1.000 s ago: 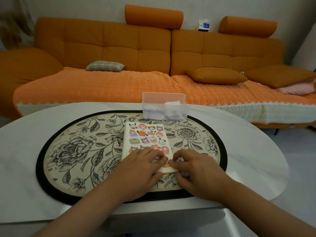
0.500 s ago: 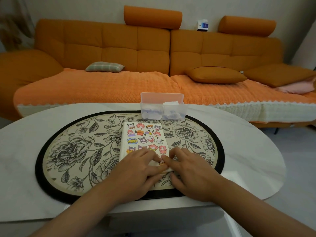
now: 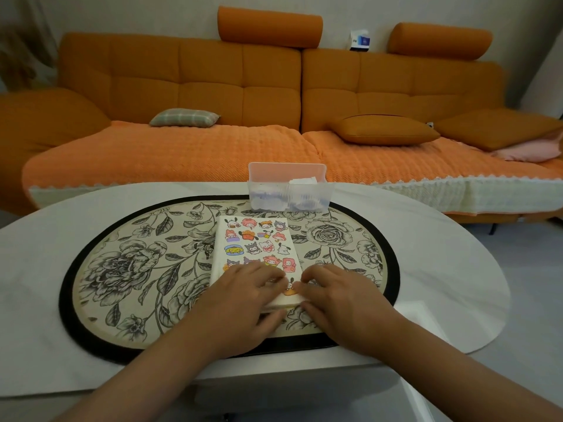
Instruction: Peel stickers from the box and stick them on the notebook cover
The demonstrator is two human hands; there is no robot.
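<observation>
2 bare hands at lower centre of the frame, both on the near end of the notebook (image 3: 220, 254). Left hand (image 3: 240, 303): laid across the notebook's near left part, fingers bent over the cover, thumb along the near edge, so the hand holds the notebook between them. Right hand (image 3: 344, 306): at the notebook's near right corner, fingers bent, tips down beside the left fingertips, thumb tucked against the corner; whether it pinches the sticker there or presses it flat cannot be told. 1 orange sticker (image 3: 289, 289), partly seen in the gap where the 2 sets of fingertips meet, on the cover near its lower right corner. 1 notebook, pale cover, lying flat and lengthwise at the centre of the frame on the placemat (image 3: 122, 269), slightly skewed; 4 rows of cartoon stickers (image 3: 267, 245) show on the cover above the hands. 1 box (image 3: 288, 193), clear plastic, upright, just above the notebook at the far rim of the placemat, apart from the notebook; pale slips inside, contents too blurred to read. 1 placemat, oval, floral print in black on cream, black border, on the white table (image 3: 36, 239). 1 orange sofa (image 3: 182, 86) across the upper half of the frame, with 1 plaid cushion (image 3: 184, 117) at upper left of centre, 1 orange cushion (image 3: 385, 130) at upper right, and a pink cloth (image 3: 530, 150) at the right edge. 1 small white and blue carton (image 3: 360, 40) on the sofa back, upper right.
</observation>
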